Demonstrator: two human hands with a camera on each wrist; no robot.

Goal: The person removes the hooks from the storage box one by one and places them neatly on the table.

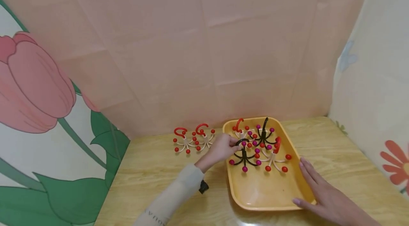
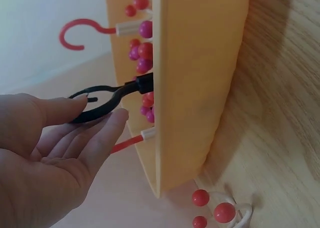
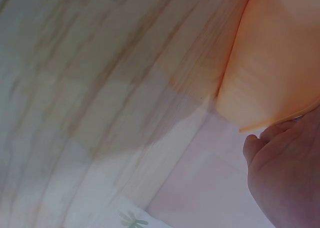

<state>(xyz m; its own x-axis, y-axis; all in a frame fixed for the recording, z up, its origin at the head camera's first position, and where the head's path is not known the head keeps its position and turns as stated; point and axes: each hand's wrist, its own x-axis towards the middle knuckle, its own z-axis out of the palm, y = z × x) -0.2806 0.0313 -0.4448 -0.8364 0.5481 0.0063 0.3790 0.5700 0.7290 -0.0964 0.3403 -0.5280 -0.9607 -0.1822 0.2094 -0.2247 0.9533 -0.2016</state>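
In the head view, my left hand (image 1: 222, 147) pinches the black hook of a multi-arm hook hanger (image 1: 244, 155) with magenta ball tips. That hanger is at the left side of a yellow tray (image 1: 255, 201); in the left wrist view thumb and fingers meet at its black hook (image 2: 102, 109). Another black hanger (image 1: 263, 136) and two white hangers with red hooks, one at the back (image 1: 239, 126) and one at the right (image 1: 273, 156), lie in the tray. My right hand (image 1: 326, 194) rests at the tray's near right corner, fingers straight along the right rim, thumb at the near edge.
Two more white hangers with red hooks, a left one (image 1: 184, 142) and a right one (image 1: 205, 139), stand on the wooden table (image 1: 153, 180) left of the tray. A pink backdrop (image 1: 191, 59) rises behind the table. A small black object (image 1: 203, 186) shows beside my left forearm.
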